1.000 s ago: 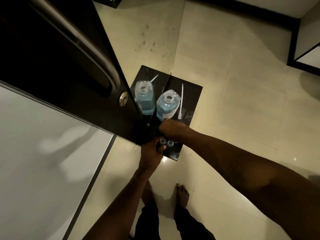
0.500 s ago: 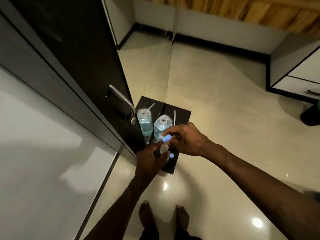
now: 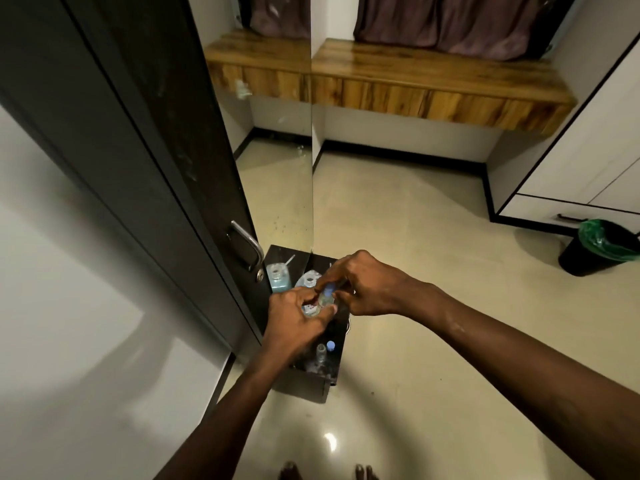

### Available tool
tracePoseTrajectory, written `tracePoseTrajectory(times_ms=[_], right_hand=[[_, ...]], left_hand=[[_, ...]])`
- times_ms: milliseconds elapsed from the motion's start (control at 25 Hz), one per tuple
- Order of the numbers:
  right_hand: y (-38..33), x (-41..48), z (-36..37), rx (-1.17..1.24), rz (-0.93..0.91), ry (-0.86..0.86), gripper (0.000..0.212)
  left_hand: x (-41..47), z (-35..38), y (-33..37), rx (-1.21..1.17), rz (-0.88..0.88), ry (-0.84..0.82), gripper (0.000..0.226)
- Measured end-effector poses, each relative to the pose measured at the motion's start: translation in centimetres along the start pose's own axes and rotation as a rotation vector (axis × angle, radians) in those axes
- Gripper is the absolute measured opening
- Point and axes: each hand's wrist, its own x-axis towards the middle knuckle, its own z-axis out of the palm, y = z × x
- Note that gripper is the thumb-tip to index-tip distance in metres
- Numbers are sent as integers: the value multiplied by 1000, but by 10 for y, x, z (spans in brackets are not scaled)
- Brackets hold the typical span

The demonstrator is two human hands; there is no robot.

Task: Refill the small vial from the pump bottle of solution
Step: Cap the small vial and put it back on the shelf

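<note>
My left hand (image 3: 294, 323) grips a small clear vial (image 3: 323, 301) above a low black stand (image 3: 311, 384). The fingertips of my right hand (image 3: 367, 285) pinch a blue cap (image 3: 329, 290) at the vial's mouth; I cannot tell whether the cap is seated. Behind the hands stands the large bottle of blue solution (image 3: 309, 280), its neck open with no pump on it and its body mostly hidden. A second small vial (image 3: 321, 352) stands open on the stand, with its blue cap (image 3: 331, 345) lying beside it.
A mirror panel (image 3: 277, 188) at the stand's back reflects the bottle. A dark door with a metal handle (image 3: 247, 244) is on the left. A black bin with a green liner (image 3: 602, 247) sits on the floor far right. A wooden shelf (image 3: 433, 84) is ahead.
The view has tilted up. My left hand lifted one vial off the stand. My right hand, holding a blue cap half a second ago, has brought it to the vial's mouth.
</note>
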Motion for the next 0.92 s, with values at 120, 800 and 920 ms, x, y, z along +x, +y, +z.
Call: tracePoseTrajectory(times_ms=[120,800,920], right_hand=[[-7,-3,-7,-175,47,5,14],[-32,-14,-40,-279,131,99,55],[-34,-15,-44,-243,45,13,34]], left_hand=[[-3,-5,19,-18,57,-18,19],[2,-11,39,-25,168,-6,14],[4,-12,38,-40,180,-12,13]])
